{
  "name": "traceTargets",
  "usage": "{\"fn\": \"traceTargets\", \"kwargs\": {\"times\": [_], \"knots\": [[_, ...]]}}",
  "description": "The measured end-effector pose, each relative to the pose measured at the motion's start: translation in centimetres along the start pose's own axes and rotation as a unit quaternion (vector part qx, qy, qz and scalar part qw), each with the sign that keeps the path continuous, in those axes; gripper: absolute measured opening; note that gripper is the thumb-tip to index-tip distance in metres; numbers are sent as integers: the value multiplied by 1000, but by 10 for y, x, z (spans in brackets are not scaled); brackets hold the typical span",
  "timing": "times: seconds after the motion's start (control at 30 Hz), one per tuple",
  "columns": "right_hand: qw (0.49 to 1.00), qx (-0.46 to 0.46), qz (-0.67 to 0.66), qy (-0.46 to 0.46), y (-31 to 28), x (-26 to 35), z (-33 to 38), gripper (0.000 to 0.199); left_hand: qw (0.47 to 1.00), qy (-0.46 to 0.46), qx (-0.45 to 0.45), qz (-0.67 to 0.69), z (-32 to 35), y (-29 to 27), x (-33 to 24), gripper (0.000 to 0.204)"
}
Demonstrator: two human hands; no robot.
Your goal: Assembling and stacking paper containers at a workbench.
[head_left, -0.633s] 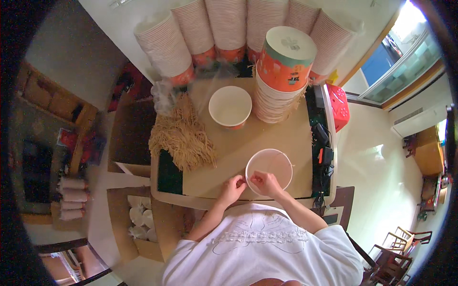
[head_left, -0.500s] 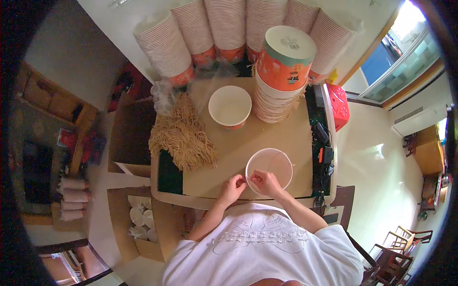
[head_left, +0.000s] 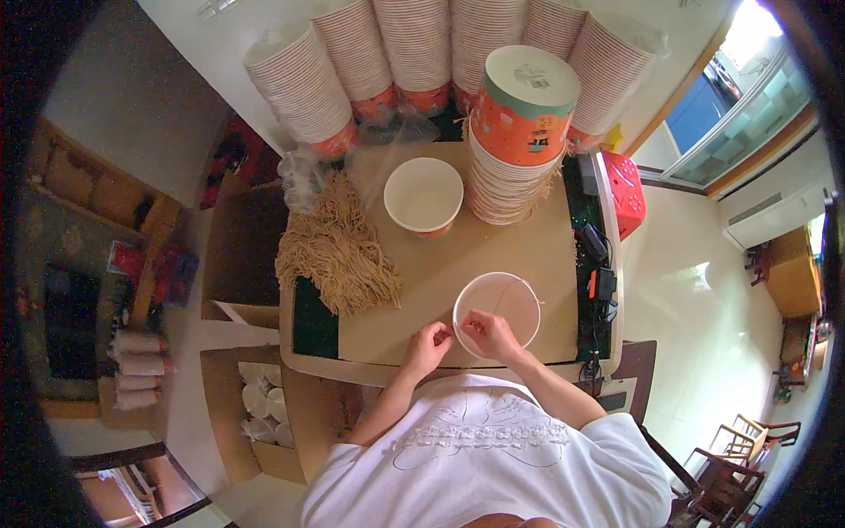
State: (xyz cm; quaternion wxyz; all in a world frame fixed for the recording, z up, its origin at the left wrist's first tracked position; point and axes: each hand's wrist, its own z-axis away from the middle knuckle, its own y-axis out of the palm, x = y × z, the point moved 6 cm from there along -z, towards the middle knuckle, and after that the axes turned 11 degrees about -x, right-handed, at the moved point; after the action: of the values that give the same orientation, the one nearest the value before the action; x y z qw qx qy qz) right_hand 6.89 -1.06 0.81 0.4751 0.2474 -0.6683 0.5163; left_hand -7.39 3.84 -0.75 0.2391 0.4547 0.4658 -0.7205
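While beside left hand point(head_left: 429, 346), tub point(head_left: 506, 300) beneath right hand point(head_left: 493, 335).

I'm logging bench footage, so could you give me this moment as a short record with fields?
View: head camera, looking down
Left grip: fingers curled, at the near bucket's left rim
Right grip: fingers bunched, over the same bucket's mouth
Held items: cannot tell; fingers hide them
Near bucket: open, white inside; a thin strand shows at its right rim
Left of it: a tan fibre heap
Beyond it: another open bucket; a bucket stack topped by an upside-down orange-and-green bucket
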Motion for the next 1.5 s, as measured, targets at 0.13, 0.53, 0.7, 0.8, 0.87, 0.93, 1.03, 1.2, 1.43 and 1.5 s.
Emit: {"fn": "traceTargets", "kwargs": {"times": [0.13,0.53,0.7,0.8,0.87,0.93,1.03,1.2,1.43,1.5], "knots": [[1000,16,-5,26,-3,5,-1,10,1000,6,-6,1,0,-1,-1,19],[998,32,23,54,-2,0,0,13,1000,8,-3,-1,0,1,3,18],[998,34,29,38,-1,0,0,14,1000,14,-3,-11,-1,0,-1,17],[998,31,22,40,0,0,0,14,1000,13,-4,-10,-1,1,0,16],[998,37,24,41,0,2,0,13,1000,13,-6,0,-1,2,2,16],[998,41,19,43,0,2,-1,13,1000,16,-9,3,-2,2,2,16],[998,44,11,46,1,0,-1,12,1000,22,-13,1,-2,2,-3,16],[998,38,3,50,3,-5,-1,12,999,34,-26,-15,-2,2,-4,16],[998,46,11,49,2,-1,-2,11,998,48,-31,-18,-2,3,-2,15],[997,49,18,50,3,-3,-1,11,998,48,-30,-20,-2,2,-4,16]]}}
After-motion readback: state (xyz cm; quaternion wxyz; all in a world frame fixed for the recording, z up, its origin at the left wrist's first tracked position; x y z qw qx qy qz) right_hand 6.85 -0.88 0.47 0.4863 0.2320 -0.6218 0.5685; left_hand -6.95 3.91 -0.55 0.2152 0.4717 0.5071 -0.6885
